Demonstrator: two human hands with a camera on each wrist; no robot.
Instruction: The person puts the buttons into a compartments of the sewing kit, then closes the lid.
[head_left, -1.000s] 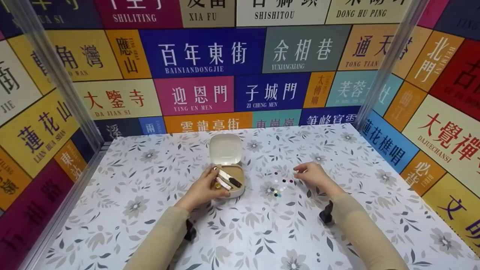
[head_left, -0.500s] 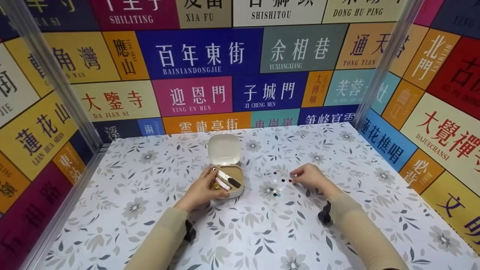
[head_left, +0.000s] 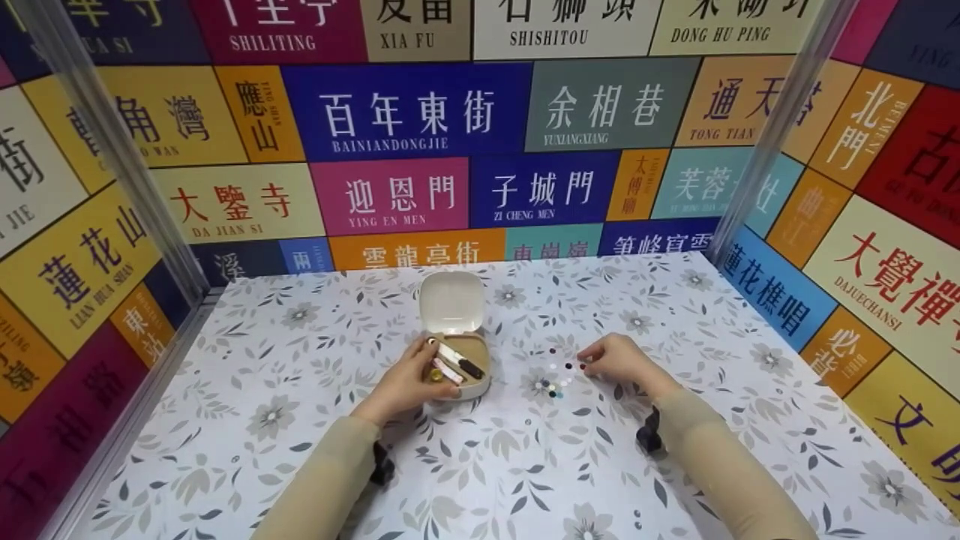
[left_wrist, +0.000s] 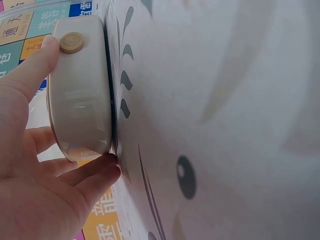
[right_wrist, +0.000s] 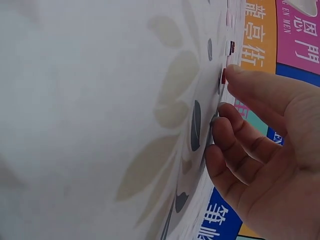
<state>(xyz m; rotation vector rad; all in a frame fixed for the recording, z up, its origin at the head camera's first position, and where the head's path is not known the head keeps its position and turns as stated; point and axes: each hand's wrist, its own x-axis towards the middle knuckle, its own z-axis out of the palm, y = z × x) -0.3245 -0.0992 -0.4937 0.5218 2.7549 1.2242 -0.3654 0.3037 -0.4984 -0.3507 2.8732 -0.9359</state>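
Observation:
My left hand (head_left: pixel 401 384) grips the near left side of a cream hinged box (head_left: pixel 472 390), its lid standing up at the back. In the left wrist view the thumb lies beside the round tan knob (left_wrist: pixel 71 43) on the box wall, with the fingers bent about its other end. Inside lie a white-and-black pen-like stick (head_left: pixel 457 358), a pinkish-white stick (head_left: pixel 448 371) and a small gold item (head_left: pixel 436 375). My right hand (head_left: pixel 619 358) is low over the tabletop, fingers loosely bent. Its thumb tip is right at a small red disc (right_wrist: pixel 224 76); the index fingertip is hidden.
Several small round discs, white, black, dark red and blue, lie scattered left of the right hand, among them a black disc (head_left: pixel 553 394). A flower-patterned cloth (head_left: pixel 480 465) covers the table. Printed sign panels (head_left: pixel 405 109) and clear corner posts (head_left: pixel 780 127) border it.
My right hand has come down and slightly left, its fingertips now at the red disc. The left hand keeps its hold on the box.

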